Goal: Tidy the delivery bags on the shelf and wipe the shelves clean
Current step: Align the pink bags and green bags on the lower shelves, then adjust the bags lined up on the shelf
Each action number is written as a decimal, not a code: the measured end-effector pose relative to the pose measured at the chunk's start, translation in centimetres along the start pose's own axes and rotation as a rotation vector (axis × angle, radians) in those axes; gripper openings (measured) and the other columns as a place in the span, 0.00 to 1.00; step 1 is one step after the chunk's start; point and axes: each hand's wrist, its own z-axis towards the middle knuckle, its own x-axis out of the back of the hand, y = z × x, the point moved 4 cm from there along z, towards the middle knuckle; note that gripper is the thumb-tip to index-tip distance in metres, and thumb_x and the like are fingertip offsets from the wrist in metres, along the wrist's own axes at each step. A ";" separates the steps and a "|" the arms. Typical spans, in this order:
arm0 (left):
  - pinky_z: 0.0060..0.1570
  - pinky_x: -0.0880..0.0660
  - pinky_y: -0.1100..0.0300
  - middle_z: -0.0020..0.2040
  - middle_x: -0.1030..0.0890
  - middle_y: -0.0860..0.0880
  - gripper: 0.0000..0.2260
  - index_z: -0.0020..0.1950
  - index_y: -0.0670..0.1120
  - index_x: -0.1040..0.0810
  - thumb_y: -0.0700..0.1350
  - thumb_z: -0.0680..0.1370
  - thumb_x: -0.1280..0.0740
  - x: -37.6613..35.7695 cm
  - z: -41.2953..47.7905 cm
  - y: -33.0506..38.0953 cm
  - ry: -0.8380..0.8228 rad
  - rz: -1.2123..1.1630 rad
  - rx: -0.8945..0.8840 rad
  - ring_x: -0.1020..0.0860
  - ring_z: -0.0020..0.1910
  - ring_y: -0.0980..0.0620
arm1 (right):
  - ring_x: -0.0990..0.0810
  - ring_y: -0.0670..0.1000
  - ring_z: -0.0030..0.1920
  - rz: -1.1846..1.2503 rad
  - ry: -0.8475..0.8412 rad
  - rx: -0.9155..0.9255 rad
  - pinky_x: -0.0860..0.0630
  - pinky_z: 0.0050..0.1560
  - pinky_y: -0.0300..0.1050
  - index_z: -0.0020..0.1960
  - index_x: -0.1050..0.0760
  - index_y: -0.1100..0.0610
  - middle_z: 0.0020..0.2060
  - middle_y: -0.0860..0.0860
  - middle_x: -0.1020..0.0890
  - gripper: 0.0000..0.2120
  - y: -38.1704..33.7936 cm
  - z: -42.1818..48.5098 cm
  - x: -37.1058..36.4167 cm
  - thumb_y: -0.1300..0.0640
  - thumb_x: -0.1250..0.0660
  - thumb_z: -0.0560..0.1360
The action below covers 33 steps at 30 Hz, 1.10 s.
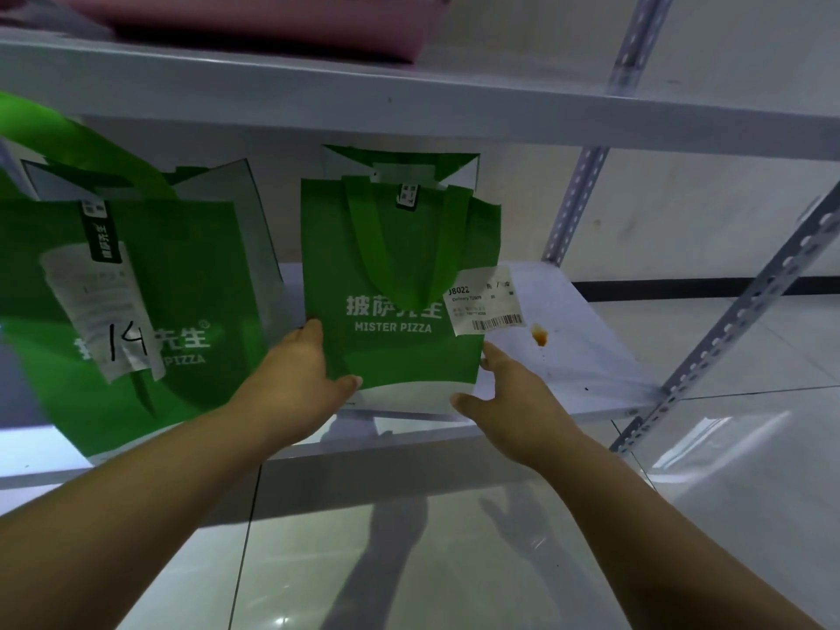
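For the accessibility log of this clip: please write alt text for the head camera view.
Two bare hands, left hand and right hand, grip the lower sides of a green Mister Pizza bag standing on a white shelf. A second green bag marked 14 stands to its left, and an orange-brown stain marks the shelf to its right.

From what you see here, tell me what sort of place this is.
Probably a takeaway order pickup or staging area. Branded green Mister Pizza bags stand on a white metal rack shelf, a barcoded delivery label hangs off one, and a sauce-like stain marks the shelf.
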 end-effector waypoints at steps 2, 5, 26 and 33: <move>0.50 0.26 0.55 0.54 0.22 0.46 0.23 0.63 0.46 0.32 0.50 0.73 0.29 0.1 -0.3 0.1 0.004 0.000 -0.007 0.23 0.50 0.46 | 0.32 0.44 0.48 -0.020 0.011 -0.004 0.34 0.44 0.35 0.68 0.35 0.47 0.61 0.47 0.25 0.25 -0.2 -0.1 0.1 0.52 0.31 0.73; 0.56 0.30 0.57 0.62 0.24 0.44 0.32 0.73 0.45 0.39 0.51 0.73 0.30 0.2 -1.1 0.2 0.022 0.062 -0.029 0.25 0.59 0.45 | 0.31 0.46 0.48 -0.059 0.031 -0.035 0.33 0.47 0.41 0.67 0.34 0.50 0.59 0.49 0.25 0.24 -0.4 -0.6 0.8 0.49 0.32 0.74; 0.48 0.26 0.56 0.52 0.22 0.53 0.16 0.57 0.52 0.24 0.59 0.74 0.36 25.1 -6.1 18.0 -0.095 0.370 -0.434 0.25 0.48 0.52 | 0.22 0.51 0.47 -0.457 -0.093 0.204 0.23 0.48 0.49 0.57 0.26 0.50 0.50 0.48 0.20 0.14 -23.5 -5.7 20.5 0.44 0.38 0.76; 0.44 0.28 0.57 0.53 0.20 0.54 0.16 0.55 0.52 0.22 0.60 0.74 0.38 39.4 -8.5 30.6 -0.051 0.415 -0.475 0.24 0.48 0.51 | 0.23 0.48 0.46 -0.467 -0.041 0.307 0.24 0.46 0.46 0.60 0.27 0.49 0.52 0.46 0.19 0.16 -35.4 -7.8 34.8 0.44 0.37 0.76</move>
